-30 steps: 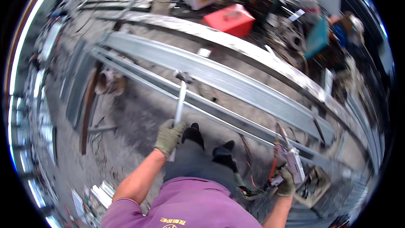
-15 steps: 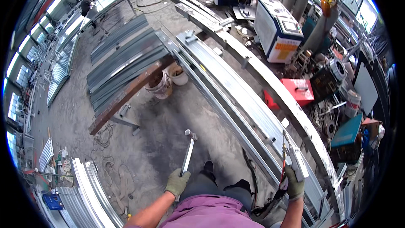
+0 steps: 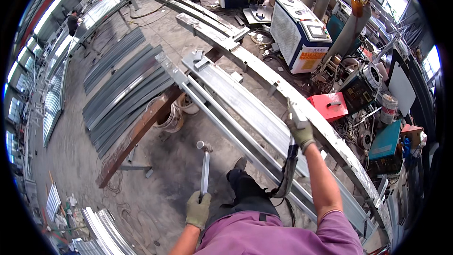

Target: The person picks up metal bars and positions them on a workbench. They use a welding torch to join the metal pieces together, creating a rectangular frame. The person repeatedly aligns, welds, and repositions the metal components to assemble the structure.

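Observation:
My left hand [image 3: 198,209], in a grey-green work glove, is closed round the lower end of a hammer [image 3: 205,174] with a square metal handle. The hammer points up and away from me, its head above the concrete floor. My right hand [image 3: 303,135], gloved too, reaches forward over the metal work and grips a pale welding gun [image 3: 297,115]. A black sheathed cable [image 3: 288,170] hangs from the gun back toward my waist. Below the right arm lie long galvanized channels [image 3: 245,106], side by side. The fingers on the gun are partly hidden.
A long whitish beam [image 3: 283,85] curves past on the right. Beyond it stand a white-and-blue machine [image 3: 302,33], a red box [image 3: 329,106] and gas cylinders [image 3: 347,30]. Left, a brown steel beam [image 3: 141,134] supports grey sheets [image 3: 127,85]; buckets [image 3: 170,119] stand below. Two people work far back.
My right hand has carried the welding gun forward and left, over the channels toward the whitish beam. I have stepped forward a little; the hammer remains in my left hand.

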